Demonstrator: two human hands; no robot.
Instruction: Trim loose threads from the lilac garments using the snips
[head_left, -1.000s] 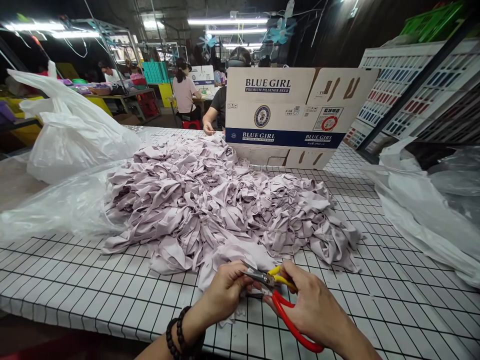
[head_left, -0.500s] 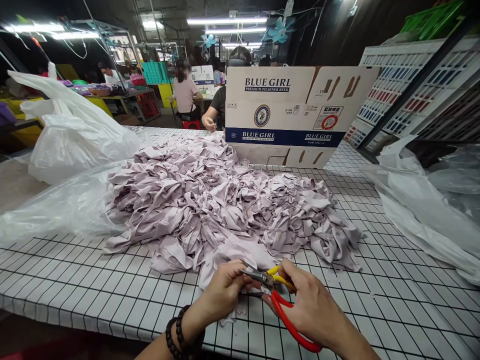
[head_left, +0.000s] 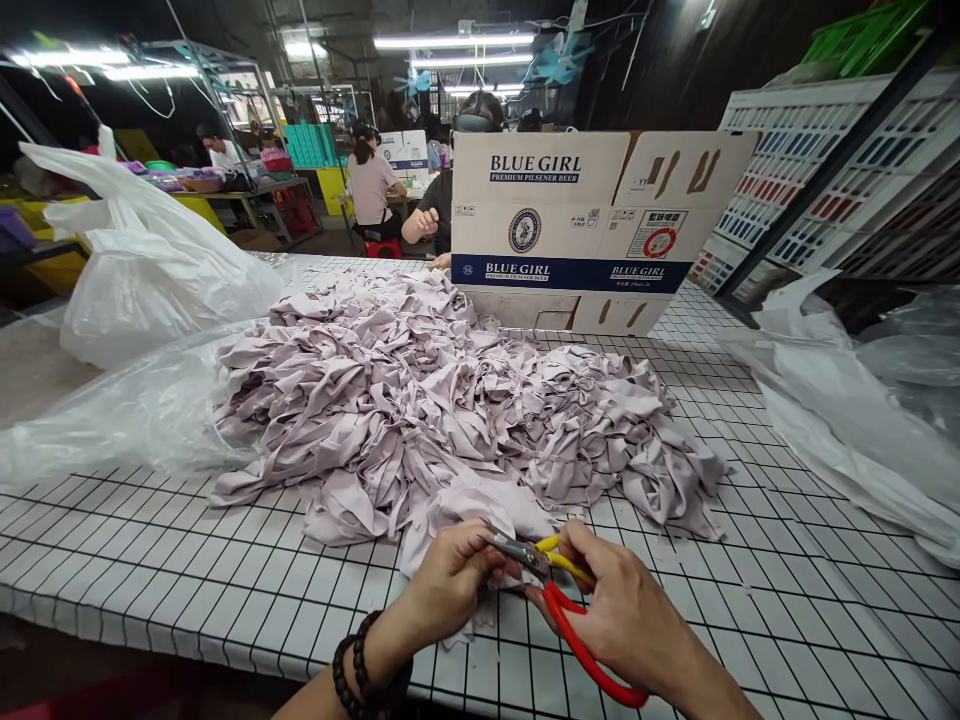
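Note:
My left hand [head_left: 450,585], with a dark bead bracelet on the wrist, is closed in a pinch on a piece of pale lilac cloth [head_left: 480,505] at the near edge of a big heap of lilac cloth strips [head_left: 420,400]. My right hand [head_left: 630,615] is wrapped round red-and-yellow-handled scissors [head_left: 570,620]. Their metal blades [head_left: 514,550] point left and touch the cloth right beside my left fingers. Both hands hover just above the white grid-patterned table [head_left: 150,580].
A Blue Girl cardboard box [head_left: 585,225] stands behind the heap. White plastic bags lie at the left [head_left: 142,260] and right [head_left: 847,420]. White crates [head_left: 825,170] are stacked at the right. A person [head_left: 431,215] sits beyond the box; others work farther back.
My hands have hardly moved. The person behind the box has lifted a hand off the table.

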